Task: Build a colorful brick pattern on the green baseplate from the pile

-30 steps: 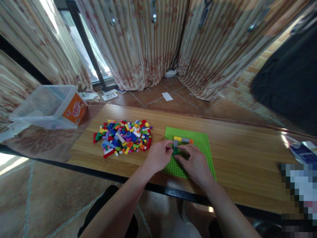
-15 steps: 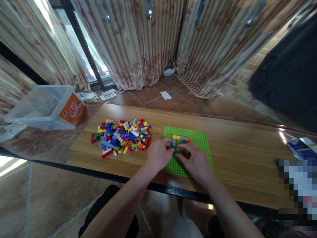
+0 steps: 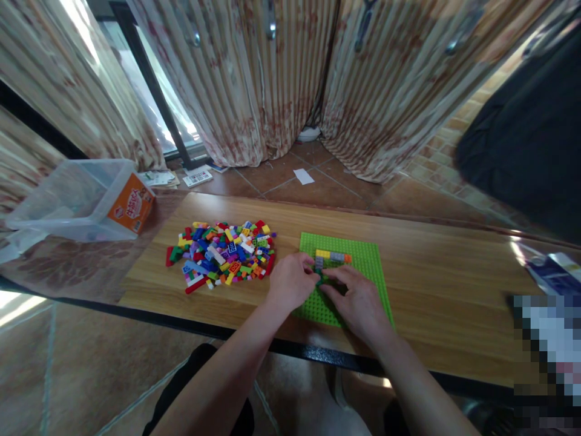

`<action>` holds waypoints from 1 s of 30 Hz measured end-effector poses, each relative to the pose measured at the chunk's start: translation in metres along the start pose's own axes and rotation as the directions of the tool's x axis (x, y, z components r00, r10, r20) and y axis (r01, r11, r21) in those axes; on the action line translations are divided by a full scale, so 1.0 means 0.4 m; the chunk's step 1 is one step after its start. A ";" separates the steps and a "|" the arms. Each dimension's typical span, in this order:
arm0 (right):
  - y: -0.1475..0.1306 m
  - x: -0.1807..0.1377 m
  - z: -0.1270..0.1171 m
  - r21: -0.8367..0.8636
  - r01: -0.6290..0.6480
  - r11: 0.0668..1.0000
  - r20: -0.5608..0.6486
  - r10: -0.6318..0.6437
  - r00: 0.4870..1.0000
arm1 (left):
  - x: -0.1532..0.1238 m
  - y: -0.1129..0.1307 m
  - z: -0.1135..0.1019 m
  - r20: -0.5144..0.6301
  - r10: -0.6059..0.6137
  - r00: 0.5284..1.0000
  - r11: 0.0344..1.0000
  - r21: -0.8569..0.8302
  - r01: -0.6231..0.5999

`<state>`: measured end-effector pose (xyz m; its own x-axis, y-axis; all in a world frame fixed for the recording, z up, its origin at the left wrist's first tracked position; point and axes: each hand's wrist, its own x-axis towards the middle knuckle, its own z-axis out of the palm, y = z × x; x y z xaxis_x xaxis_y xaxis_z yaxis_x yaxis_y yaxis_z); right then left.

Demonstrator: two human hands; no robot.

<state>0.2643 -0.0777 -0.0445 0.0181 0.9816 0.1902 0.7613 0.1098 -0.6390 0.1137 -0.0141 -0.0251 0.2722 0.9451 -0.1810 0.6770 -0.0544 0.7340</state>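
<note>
From my remote seat, the table (image 3: pixel 454 297) carried a green board (image 3: pixel 363 254) beside a brick pile (image 3: pixel 229 251). Over the board, the left hand (image 3: pixel 293 281) and right hand (image 3: pixel 357 298) stood close, fingers narrowed — I couldn't tell which gripped — around a dark green brick (image 3: pixel 319 281) near the grey brick (image 3: pixel 319 263), less of it showing than a second earlier.
</note>
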 end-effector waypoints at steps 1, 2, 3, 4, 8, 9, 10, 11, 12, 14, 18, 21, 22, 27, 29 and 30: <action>-0.002 -0.001 0.001 -0.020 0.010 1.000 -0.001 -0.010 1.000 | 0.002 0.000 -0.001 0.006 -0.003 1.000 1.000 -0.001 0.003; -0.004 -0.003 0.002 -0.047 0.023 0.999 0.000 -0.023 1.000 | 0.004 -0.001 -0.001 0.013 -0.005 1.000 1.000 -0.005 0.005; -0.008 -0.006 0.003 -0.081 0.037 0.996 0.002 -0.037 0.999 | 0.005 -0.001 -0.002 0.018 -0.006 1.000 1.000 -0.012 0.006; -0.014 -0.010 0.005 -0.120 0.050 0.992 0.006 -0.049 0.999 | 0.007 -0.001 -0.002 0.024 -0.007 1.000 1.000 -0.020 0.007; -0.042 -0.035 0.022 -0.302 0.066 0.951 0.015 -0.064 0.998 | 0.012 -0.003 -0.003 0.034 -0.003 0.999 0.999 -0.034 0.004; -0.048 -0.041 0.027 -0.342 0.065 0.937 0.014 -0.065 0.998 | 0.013 -0.003 -0.003 0.036 -0.003 0.999 0.999 -0.032 0.005; -0.053 -0.048 0.032 -0.373 0.067 0.925 0.014 -0.067 0.998 | 0.014 -0.003 -0.003 0.037 -0.003 0.999 1.000 -0.031 0.004; -0.057 -0.053 0.036 -0.394 0.072 0.916 0.014 -0.072 0.997 | 0.015 -0.003 -0.003 0.036 -0.001 0.999 1.000 -0.030 0.002; -0.059 -0.057 0.040 -0.406 0.078 0.911 0.014 -0.080 0.997 | 0.016 -0.003 -0.003 0.036 0.001 0.999 1.000 -0.029 0.000; -0.062 -0.063 0.046 -0.417 0.089 0.905 0.009 -0.093 0.996 | 0.018 -0.002 -0.004 0.037 0.004 0.999 1.000 -0.025 -0.003; -0.064 -0.063 0.055 -0.424 0.079 0.902 0.000 -0.087 0.996 | 0.021 0.002 -0.007 0.065 -0.009 0.998 1.000 -0.009 0.010; -0.068 -0.059 0.062 -0.437 0.061 0.897 0.005 -0.066 0.998 | 0.024 0.003 -0.009 0.071 -0.014 0.997 1.000 0.011 0.013; -0.069 -0.057 0.063 -0.444 0.055 0.894 0.006 -0.059 0.998 | 0.026 0.002 -0.009 0.071 -0.009 0.997 1.000 0.018 0.008; -0.074 -0.049 0.060 -0.447 0.032 0.894 0.010 -0.031 0.999 | 0.047 -0.002 -0.010 0.099 -0.021 0.995 0.999 0.051 0.016; -0.077 -0.046 0.054 -0.451 0.015 0.893 0.022 -0.006 1.000 | 0.060 -0.003 -0.011 0.122 -0.036 0.992 0.998 0.058 0.029; -0.079 -0.044 0.051 -0.454 0.005 0.891 0.030 0.010 0.999 | 0.067 -0.004 -0.012 0.137 -0.039 0.990 0.998 0.056 0.032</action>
<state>0.2265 -0.0953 -0.0429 0.0058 0.9869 0.1613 0.9726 0.0319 -0.2304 0.1167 0.0130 -0.0281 0.3369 0.8932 -0.2977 0.7226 -0.0426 0.6900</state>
